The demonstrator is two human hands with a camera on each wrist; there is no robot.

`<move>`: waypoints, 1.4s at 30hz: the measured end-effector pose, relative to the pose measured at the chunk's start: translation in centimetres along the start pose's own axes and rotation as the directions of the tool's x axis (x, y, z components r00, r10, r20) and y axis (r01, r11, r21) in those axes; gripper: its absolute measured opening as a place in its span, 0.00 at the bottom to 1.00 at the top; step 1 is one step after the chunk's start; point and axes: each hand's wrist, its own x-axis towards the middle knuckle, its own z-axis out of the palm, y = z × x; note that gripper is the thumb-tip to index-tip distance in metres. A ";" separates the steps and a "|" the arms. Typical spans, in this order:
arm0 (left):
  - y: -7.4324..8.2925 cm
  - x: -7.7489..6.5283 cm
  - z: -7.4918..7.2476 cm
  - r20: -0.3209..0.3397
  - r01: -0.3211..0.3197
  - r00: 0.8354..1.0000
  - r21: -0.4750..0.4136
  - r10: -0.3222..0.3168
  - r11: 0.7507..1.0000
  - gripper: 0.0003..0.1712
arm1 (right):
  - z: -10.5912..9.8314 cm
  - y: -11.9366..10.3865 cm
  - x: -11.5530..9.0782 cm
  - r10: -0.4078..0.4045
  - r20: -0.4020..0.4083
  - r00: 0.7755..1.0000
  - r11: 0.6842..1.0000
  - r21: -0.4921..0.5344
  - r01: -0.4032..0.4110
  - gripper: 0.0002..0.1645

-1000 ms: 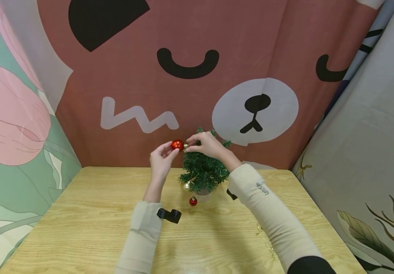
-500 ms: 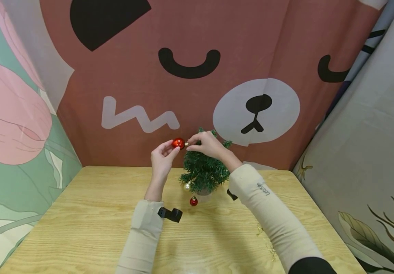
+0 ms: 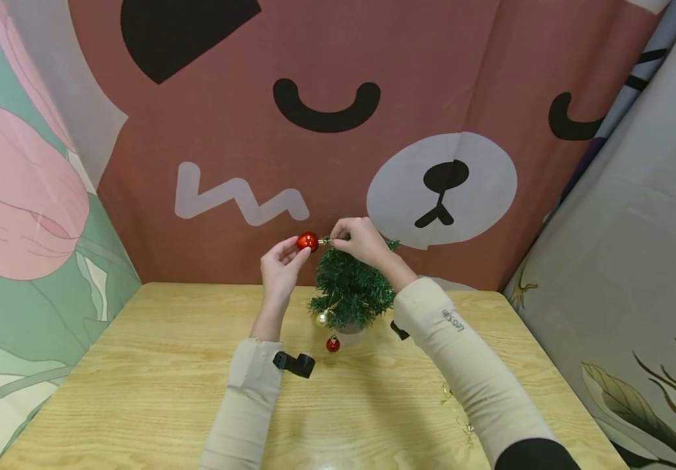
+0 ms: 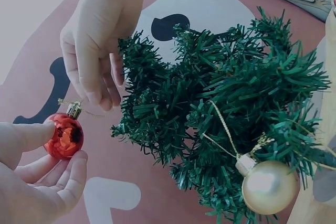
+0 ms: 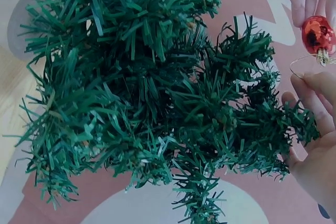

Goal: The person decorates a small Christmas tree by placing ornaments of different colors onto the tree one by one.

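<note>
My left hand (image 3: 278, 274) holds a shiny red Christmas bauble (image 3: 307, 241) between thumb and fingers, left of the top of a small green artificial Christmas tree (image 3: 352, 287). The bauble's gold cap (image 4: 74, 109) points toward my right hand (image 3: 364, 243). A thin gold string (image 5: 295, 65) runs from the cap to my right thumb and fingertips, which pinch it. In the right wrist view, tree branches overlap my right fingers. On the tree's lower left hangs a gold bauble (image 4: 269, 187) by its own string. Below it is a second red bauble (image 3: 333, 344).
The tree stands in a pale pot (image 3: 350, 336) toward the back of a light wooden table (image 3: 156, 365). Loose gold strings (image 3: 467, 429) lie near my right forearm. A printed curtain (image 3: 226, 130) hangs close behind the table.
My right fingers have drawn slightly up and away from the bauble's cap, with the string now stretched between. The left hand has risen slightly, still holding the red bauble.
</note>
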 end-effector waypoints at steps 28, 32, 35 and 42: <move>-0.8 1.1 1.2 -0.085 0.003 0.996 0.114 0.007 0.993 0.18 | -0.4 -0.5 1.8 0.022 0.131 0.991 0.942 -0.334 0.023 0.08; -0.9 1.2 1.2 -0.088 0.002 0.996 0.128 0.009 0.992 0.18 | -0.3 -0.7 2.3 0.054 0.168 0.984 0.933 -0.360 0.010 0.11; -1.1 1.3 1.2 -0.084 -0.001 0.996 0.159 0.015 0.987 0.19 | -0.2 -0.8 2.7 0.080 0.202 0.976 0.924 -0.383 0.003 0.11; -1.5 1.6 1.2 -0.095 -0.017 0.995 0.184 0.035 0.983 0.19 | -0.1 -1.0 3.3 0.124 0.241 0.963 0.919 -0.393 -0.021 0.10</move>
